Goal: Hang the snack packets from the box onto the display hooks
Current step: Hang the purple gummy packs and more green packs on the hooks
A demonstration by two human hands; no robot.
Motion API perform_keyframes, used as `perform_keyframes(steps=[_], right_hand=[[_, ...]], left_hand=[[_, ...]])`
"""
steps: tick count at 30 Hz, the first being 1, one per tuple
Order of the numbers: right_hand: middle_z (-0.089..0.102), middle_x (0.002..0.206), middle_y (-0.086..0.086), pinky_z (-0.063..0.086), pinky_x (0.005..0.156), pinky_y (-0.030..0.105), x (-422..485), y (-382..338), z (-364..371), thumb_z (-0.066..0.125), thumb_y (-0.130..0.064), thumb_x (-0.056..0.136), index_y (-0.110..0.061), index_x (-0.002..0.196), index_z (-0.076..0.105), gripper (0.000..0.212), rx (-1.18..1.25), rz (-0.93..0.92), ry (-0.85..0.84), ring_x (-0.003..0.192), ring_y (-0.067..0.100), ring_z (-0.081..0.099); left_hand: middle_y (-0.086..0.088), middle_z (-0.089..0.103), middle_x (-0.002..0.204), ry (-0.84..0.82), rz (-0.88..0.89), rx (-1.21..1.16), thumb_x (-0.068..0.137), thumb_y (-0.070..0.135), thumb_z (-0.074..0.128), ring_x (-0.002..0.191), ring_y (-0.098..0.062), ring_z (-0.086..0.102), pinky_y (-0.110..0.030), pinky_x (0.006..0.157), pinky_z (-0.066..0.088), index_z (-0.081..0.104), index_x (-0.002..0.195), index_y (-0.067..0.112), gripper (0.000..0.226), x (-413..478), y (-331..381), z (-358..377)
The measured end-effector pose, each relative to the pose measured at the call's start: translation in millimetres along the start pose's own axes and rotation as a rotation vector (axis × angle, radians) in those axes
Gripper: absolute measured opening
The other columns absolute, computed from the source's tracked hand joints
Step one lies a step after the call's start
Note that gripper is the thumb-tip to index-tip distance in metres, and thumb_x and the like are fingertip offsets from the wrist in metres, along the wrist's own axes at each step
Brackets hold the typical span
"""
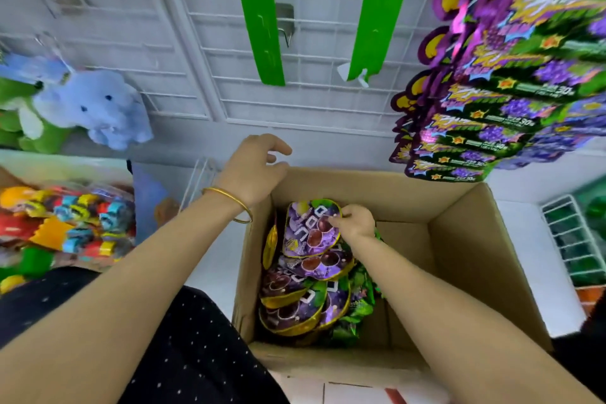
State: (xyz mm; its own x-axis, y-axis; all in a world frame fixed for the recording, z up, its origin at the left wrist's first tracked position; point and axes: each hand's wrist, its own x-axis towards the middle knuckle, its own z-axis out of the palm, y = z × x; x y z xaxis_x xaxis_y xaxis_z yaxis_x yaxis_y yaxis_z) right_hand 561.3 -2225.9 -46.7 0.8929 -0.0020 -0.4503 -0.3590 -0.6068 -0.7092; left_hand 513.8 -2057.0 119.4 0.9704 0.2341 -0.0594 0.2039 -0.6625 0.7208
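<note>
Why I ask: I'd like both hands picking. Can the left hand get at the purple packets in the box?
Probably yes: the left hand hovers open at the open box's rim; only the right hand, pinching the top packet, crowds the purple packets.

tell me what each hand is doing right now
left hand: open, holding nothing, above the box corner
right hand: pinching the top purple packet in the box

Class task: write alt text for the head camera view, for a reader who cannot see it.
A right hand pinches a purple snack packet inside an open cardboard box; the open left hand is near its far rim. Hanging packets fill the upper right.
</note>
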Motion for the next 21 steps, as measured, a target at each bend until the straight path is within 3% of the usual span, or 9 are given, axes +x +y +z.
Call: perform_keyframes(steps=[3,6,8,10,13,15,18,19,21], right_hand=[[0.051,0.066,0.004,0.037,0.062,0.026,-15,-2,-26,0.070,0.002,0.076,-0.014,0.068,0.055,0.023,0.396,-0.049,-0.026,0.063,0.016,0.047],[0.053,0.070,0.010,0.040,0.064,0.032,-36,-15,-62,0.065,0.003,0.080,-0.011,0.070,0.057,0.018,0.624,-0.092,-0.104,0.066,0.022,0.050],[0.054,0.073,0.013,0.047,0.059,0.030,-52,-27,-83,0.061,0.003,0.082,-0.008,0.072,0.056,0.016,0.772,-0.127,-0.150,0.064,0.022,0.055],[0.053,0.076,0.012,0.052,0.055,0.025,-67,-39,-100,0.059,0.005,0.084,-0.009,0.074,0.053,0.018,0.878,-0.155,-0.184,0.064,0.019,0.057],[0.054,0.100,0.001,0.053,0.068,0.026,-82,-59,-126,0.065,0.002,0.081,-0.018,0.103,0.052,0.033,0.689,-0.315,-0.162,0.082,0.013,0.059],[0.055,0.106,-0.003,0.048,0.074,0.010,-88,-78,-144,0.070,-0.002,0.078,-0.024,0.123,0.043,0.056,0.488,-0.498,-0.128,0.091,0.005,0.057],[0.061,0.101,0.003,0.043,0.077,0.012,-91,-107,-156,0.074,-0.011,0.076,-0.024,0.112,0.053,0.044,0.193,-0.740,-0.036,0.093,0.015,0.059],[0.061,0.096,-0.001,0.043,0.079,0.015,-90,-116,-157,0.074,-0.012,0.075,-0.022,0.104,0.057,0.035,0.137,-0.784,0.014,0.094,0.017,0.059],[0.058,0.082,-0.008,0.042,0.074,0.010,-87,-129,-161,0.072,-0.008,0.078,-0.016,0.091,0.056,0.022,0.173,-0.803,0.071,0.085,0.009,0.059]], left_hand=[[-0.012,0.051,0.125,-0.078,-0.048,-0.006,0.085,0.010,0.058,0.109,-0.026,0.056,-0.019,0.079,0.038,0.054,0.116,0.006,0.032,4,-3,6],[-0.015,0.051,0.124,-0.161,-0.174,0.011,0.082,0.024,0.065,0.114,-0.027,0.052,-0.029,0.092,0.039,0.042,0.128,0.002,0.056,3,-2,17],[-0.010,0.059,0.096,-0.206,-0.213,-0.053,0.071,0.034,0.072,0.090,-0.023,0.057,-0.029,0.075,0.041,0.050,0.115,-0.002,0.061,-2,10,20],[-0.003,0.050,0.065,-0.164,-0.144,-0.118,0.060,0.035,0.070,0.066,-0.018,0.048,-0.027,0.056,0.031,0.057,0.077,0.004,0.038,-5,26,19],[-0.018,0.060,0.074,-0.085,-0.017,-0.212,0.052,0.038,0.064,0.074,-0.023,0.054,-0.030,0.065,0.040,0.060,0.077,-0.001,0.047,-1,36,22],[-0.026,0.060,0.077,-0.089,0.068,-0.237,0.055,0.039,0.065,0.072,-0.021,0.053,-0.038,0.070,0.044,0.057,0.081,-0.007,0.054,0,46,17],[-0.004,0.058,0.064,-0.136,0.102,-0.274,0.076,0.002,0.066,0.058,-0.001,0.053,-0.018,0.060,0.042,0.058,0.071,0.009,0.012,5,63,9],[0.003,0.056,0.060,-0.145,0.129,-0.263,0.078,-0.005,0.062,0.052,0.007,0.050,-0.013,0.055,0.040,0.056,0.068,0.016,0.024,8,70,5],[0.009,0.058,0.059,-0.139,0.148,-0.272,0.080,-0.005,0.061,0.054,0.005,0.051,-0.012,0.053,0.040,0.059,0.074,0.011,0.018,20,79,0]])
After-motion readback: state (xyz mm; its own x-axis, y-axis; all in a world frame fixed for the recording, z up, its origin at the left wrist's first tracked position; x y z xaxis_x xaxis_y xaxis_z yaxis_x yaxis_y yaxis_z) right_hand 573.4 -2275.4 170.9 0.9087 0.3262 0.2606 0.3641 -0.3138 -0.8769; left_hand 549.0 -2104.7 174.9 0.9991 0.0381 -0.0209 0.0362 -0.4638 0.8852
